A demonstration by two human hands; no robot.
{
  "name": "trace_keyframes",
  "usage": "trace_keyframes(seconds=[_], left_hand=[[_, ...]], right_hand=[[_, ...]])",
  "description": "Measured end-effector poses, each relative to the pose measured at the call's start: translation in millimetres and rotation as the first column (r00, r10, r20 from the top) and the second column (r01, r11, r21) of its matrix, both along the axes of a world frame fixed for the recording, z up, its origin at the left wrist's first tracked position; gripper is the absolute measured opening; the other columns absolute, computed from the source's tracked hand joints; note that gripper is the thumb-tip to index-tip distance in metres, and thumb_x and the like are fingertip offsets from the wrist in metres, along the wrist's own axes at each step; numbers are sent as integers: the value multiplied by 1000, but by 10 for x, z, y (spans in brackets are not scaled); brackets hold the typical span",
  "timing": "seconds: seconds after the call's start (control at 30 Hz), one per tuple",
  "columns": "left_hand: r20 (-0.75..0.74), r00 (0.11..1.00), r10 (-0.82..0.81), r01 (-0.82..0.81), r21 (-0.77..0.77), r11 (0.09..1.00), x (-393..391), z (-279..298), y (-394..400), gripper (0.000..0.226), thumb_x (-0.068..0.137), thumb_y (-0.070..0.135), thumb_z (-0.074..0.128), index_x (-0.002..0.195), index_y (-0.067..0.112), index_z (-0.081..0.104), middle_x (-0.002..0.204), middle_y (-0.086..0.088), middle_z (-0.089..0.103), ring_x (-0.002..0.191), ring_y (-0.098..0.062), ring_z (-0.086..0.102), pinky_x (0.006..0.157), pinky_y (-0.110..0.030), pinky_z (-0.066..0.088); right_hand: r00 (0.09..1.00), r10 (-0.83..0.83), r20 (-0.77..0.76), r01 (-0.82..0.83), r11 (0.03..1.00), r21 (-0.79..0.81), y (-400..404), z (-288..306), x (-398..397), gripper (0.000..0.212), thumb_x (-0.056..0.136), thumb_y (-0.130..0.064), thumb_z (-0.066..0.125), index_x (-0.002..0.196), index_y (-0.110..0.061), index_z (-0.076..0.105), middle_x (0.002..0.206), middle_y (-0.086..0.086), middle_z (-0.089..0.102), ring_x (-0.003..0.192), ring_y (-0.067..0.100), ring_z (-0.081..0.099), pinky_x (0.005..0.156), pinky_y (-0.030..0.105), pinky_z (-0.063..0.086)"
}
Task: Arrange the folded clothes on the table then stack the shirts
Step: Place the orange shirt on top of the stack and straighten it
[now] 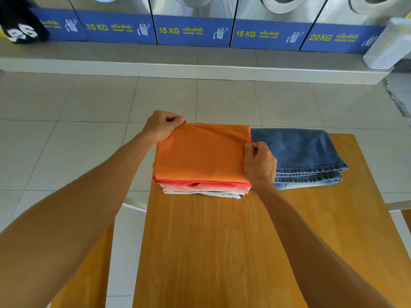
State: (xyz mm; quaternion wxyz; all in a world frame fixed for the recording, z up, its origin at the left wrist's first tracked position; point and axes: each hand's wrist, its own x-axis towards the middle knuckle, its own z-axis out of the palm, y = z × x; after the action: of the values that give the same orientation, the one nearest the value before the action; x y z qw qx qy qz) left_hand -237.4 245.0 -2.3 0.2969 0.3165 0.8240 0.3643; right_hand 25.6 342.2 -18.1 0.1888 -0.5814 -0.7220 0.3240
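Head cam, L hand (163, 126) & R hand (259, 163) fingers pinching orange shirt (200, 152) edges, jeans (300, 152) alongside

Left hand (163, 126): bare, no ring or glove
Right hand (259, 163): bare, no ring or glove
Forearms: bare, no sleeves or watch in view

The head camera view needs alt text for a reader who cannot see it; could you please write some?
A person's left hand and right hand pinch opposite edges of a folded orange shirt topping a stack of folded shirts on a wooden table. Folded blue jeans lie beside the stack on its right, with a row of washing machines behind.
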Motion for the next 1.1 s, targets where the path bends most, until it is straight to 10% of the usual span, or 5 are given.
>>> trace_keyframes(seconds=[0.2, 0.33, 0.53, 0.83, 1.1], left_hand=[[-541, 836, 88, -7, 149, 989, 82, 119, 3, 28, 100, 34, 50, 97, 21, 74, 95, 5, 74, 94, -16, 69, 99, -45, 45], [-781, 624, 30, 145, 154, 977, 542, 21, -88, 30, 102, 30, 40, 108, 21, 69, 107, 5, 72, 112, -15, 63, 113, -47, 28], [-698, 657, -284, 214, -188, 959, 518, -440, -284, 56, 102, 54, 15, 151, 34, 32, 160, -1, 28, 150, -22, 18, 119, -52, 14], [-604, 762, -232, 157, -175, 972, 518, -521, -347, 64, 96, 68, 16, 154, 43, 5, 166, 6, 2, 153, -18, -4, 120, -55, -1], [-429, 902, -52, 29, -60, 998, 483, -515, -325, 50, 104, 53, 14, 151, 44, 24, 164, 2, 14, 152, -23, 6, 119, -50, 6]], right_hand=[[998, -10, 57, -12, 926, 377, 16, 234, -184, 24, 98, -31, 54, 118, -20, 63, 123, 6, 58, 113, 26, 54, 91, 44, 43], [916, 329, 231, -402, 771, 494, -170, 307, -623, 37, 104, -32, 42, 136, -28, 58, 152, 1, 47, 144, 23, 37, 112, 50, 29], [727, 488, 483, -643, 730, 230, -220, -113, -677, 60, 104, -56, 18, 157, -30, 29, 167, 0, 22, 155, 22, 14, 124, 51, 6], [813, 326, 482, -462, 866, 194, -110, -184, -525, 77, 97, -69, 9, 159, -25, 18, 167, 1, 19, 155, 22, 9, 123, 56, 1], [877, 252, 408, -329, 935, 131, 22, -265, -351, 71, 102, -60, 8, 161, -20, 8, 169, -1, 7, 156, 19, -2, 123, 55, -5]])
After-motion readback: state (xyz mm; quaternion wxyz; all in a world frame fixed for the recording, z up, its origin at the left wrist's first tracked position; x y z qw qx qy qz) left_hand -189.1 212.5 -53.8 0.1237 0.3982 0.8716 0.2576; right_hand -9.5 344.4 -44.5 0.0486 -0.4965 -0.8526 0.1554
